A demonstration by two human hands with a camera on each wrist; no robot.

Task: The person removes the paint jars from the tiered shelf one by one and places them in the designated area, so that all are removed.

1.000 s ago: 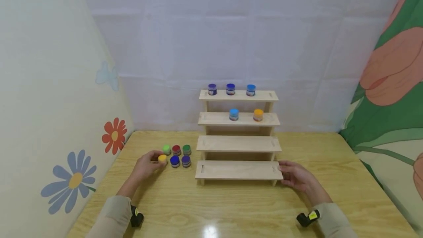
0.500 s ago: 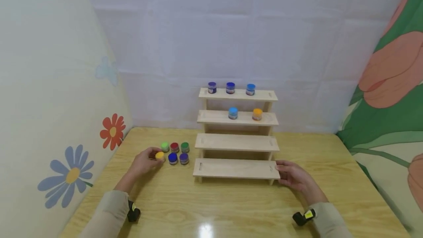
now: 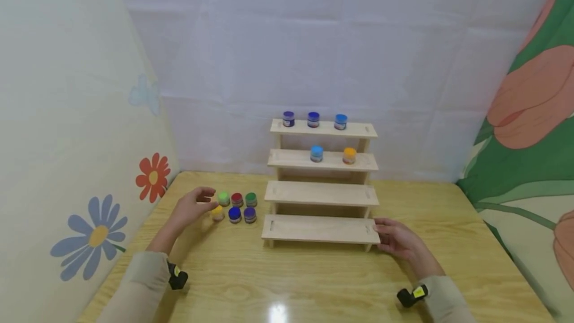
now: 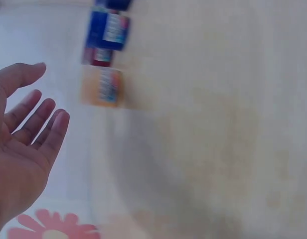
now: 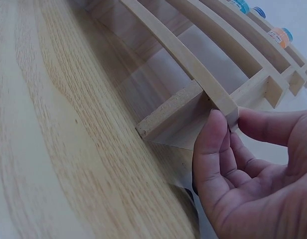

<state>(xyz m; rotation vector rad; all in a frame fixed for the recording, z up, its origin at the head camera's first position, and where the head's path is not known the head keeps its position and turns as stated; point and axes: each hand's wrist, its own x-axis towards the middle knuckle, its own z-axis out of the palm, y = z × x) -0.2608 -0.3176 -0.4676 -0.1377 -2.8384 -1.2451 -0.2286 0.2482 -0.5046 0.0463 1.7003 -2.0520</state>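
Note:
My left hand is just left of a yellow-lidded paint jar on the table. In the left wrist view, its fingers are spread loosely, apart from the jar. Beside that jar stand a light green jar, a red jar, a dark green jar, a blue jar and a purple jar, grouped in two rows. With thumb and fingers, my right hand pinches the right end of the lowest step of a wooden tiered shelf.
On the shelf's top step are a purple jar, a dark blue jar and a blue jar. The second step bears a light blue jar and an orange jar. A white cloth hangs behind the table.
My left hand has let go of the yellow jar and drawn back slightly left, its fingers opening. The right hand keeps its hold on the shelf's end.

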